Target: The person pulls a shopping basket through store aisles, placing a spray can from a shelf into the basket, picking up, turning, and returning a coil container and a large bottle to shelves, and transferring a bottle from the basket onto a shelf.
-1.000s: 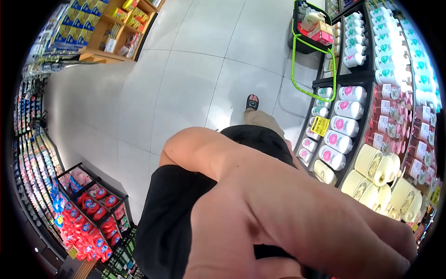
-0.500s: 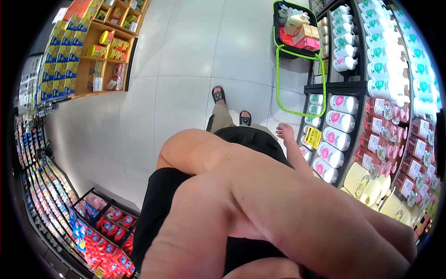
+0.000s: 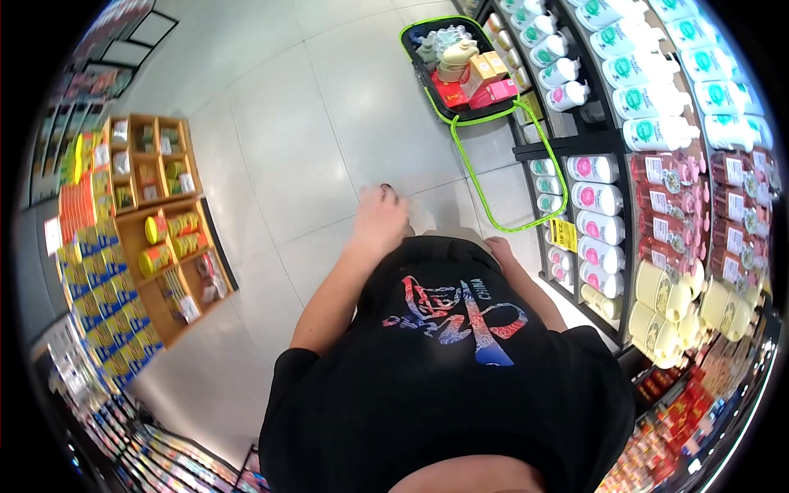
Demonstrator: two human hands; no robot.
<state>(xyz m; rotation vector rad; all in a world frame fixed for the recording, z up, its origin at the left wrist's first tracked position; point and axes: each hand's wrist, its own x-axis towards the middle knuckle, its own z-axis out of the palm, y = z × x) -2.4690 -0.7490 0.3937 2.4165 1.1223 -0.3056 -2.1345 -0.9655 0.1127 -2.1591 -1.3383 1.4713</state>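
Observation:
My left hand [image 3: 382,220] hangs in front of my left hip, above the floor tiles. Motion smears its fingers, and no object shows in it. On the other side, my right hand [image 3: 500,249] is low beside the hem of my black T-shirt [image 3: 411,394]; its fingers are mostly hidden. Ahead to the right, apart from both hands, a black shopping basket with a green rim [image 3: 427,97] stands on the floor. In it lie a cream pump bottle [image 3: 458,59], several boxes and some clear bottles. Its long green handle [image 3: 470,182] reaches back towards me.
To my right run shelves with white pump bottles [image 3: 641,99], white bottles with pink labels [image 3: 598,198], pink bottles [image 3: 662,197] and cream bottles [image 3: 662,292]. A yellow price tag [image 3: 563,234] sticks out there. On the left is a wooden display [image 3: 156,222] beside stacked yellow-blue boxes [image 3: 107,304].
My left arm, raised across the view before, has come down to my left side. My right hand is now closer to my shirt. The view has turned, and the basket appears further left.

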